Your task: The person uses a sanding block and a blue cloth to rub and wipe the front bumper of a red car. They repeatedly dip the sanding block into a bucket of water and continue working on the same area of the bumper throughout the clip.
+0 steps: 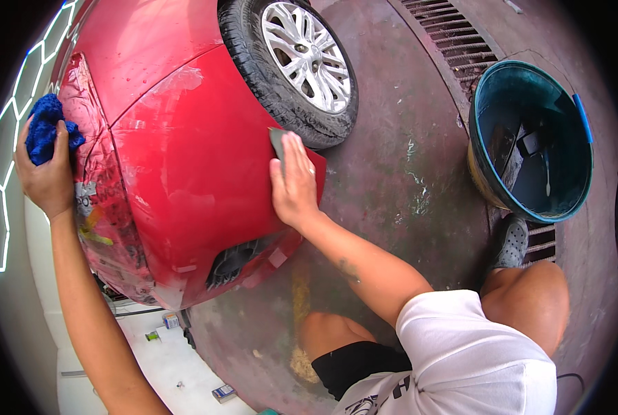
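My left hand (48, 176) grips a bunched blue cloth (43, 133) at the far left, beside a plastic-covered section (105, 173) of the car. My right hand (294, 181) lies against the red bumper (198, 159), close to the wheel arch, fingers together and stretched out. A thin grey-green piece of sandpaper (277, 142) is pressed under it, one end showing past the fingers. Dull, scuffed patches and wet-looking drops mark the red paint.
A silver-rimmed wheel (307, 59) stands just beyond my right hand. A teal bucket (476, 131) with water and some objects inside is at the right, near a floor grate (454, 34) and my shoe (511, 242). Small boxes (224, 393) lie on a white surface (184, 366) lower left.
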{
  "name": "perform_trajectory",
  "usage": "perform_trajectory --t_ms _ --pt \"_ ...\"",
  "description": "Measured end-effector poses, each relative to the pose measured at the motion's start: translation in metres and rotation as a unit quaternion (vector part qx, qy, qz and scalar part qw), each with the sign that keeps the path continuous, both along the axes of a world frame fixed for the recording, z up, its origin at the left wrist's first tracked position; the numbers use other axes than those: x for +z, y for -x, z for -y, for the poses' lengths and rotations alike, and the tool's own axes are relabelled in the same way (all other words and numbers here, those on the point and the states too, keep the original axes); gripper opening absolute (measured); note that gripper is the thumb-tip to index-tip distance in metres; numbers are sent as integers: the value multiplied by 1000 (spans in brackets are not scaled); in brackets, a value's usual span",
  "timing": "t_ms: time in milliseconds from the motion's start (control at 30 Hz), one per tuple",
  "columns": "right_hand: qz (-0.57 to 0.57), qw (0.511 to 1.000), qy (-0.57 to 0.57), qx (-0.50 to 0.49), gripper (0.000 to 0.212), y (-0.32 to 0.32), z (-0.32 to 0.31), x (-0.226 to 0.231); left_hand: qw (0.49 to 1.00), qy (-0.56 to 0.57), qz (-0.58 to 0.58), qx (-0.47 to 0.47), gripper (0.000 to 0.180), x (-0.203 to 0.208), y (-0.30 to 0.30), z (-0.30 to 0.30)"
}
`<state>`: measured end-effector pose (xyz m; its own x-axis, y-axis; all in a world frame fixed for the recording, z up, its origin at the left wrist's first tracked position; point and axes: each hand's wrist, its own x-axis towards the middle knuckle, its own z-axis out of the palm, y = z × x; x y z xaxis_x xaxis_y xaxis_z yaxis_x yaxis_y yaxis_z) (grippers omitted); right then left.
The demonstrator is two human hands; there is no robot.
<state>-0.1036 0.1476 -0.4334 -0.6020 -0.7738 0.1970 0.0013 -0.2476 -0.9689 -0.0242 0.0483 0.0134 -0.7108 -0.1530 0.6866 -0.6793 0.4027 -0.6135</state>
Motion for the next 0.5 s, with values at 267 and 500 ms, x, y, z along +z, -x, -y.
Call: perform_trajectory --t_ms 267,500 --pt "-89 995 19 25 65 -6 -27 -53 1000 2 -6 -11 53 -7 1 -3" --pt "-82 988 124 -42 64 26 28 43 999 15 13 -39 49 -11 15 -8"
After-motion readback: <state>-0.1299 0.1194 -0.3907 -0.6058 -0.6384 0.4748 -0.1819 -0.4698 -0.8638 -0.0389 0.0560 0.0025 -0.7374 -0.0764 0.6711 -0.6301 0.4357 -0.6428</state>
